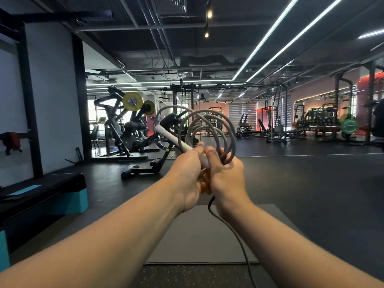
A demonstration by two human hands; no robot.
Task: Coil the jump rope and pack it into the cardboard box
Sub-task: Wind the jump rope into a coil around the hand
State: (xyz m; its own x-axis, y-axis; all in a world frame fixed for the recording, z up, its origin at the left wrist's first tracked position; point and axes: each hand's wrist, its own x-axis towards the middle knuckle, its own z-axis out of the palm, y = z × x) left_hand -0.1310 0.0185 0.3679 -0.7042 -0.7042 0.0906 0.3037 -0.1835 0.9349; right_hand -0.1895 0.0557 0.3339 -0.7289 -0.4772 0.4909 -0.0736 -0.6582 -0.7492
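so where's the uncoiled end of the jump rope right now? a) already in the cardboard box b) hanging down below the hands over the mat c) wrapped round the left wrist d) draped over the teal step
b: a loose strand of the jump rope drops from under the right hand and trails down across the grey mat, while both hands grip the coils.

Both hands [207, 175] grip the coiled jump rope [207, 129].

Floor: dark rubber flooring [311, 183] around me, a grey mat [199, 235] just ahead.
Left: a black-and-teal step platform [52, 196] by my white wall [52, 90].
Ahead: weight machines [124, 129], yellow plates [132, 101].
Ceiling: light strips [270, 36] overhead.
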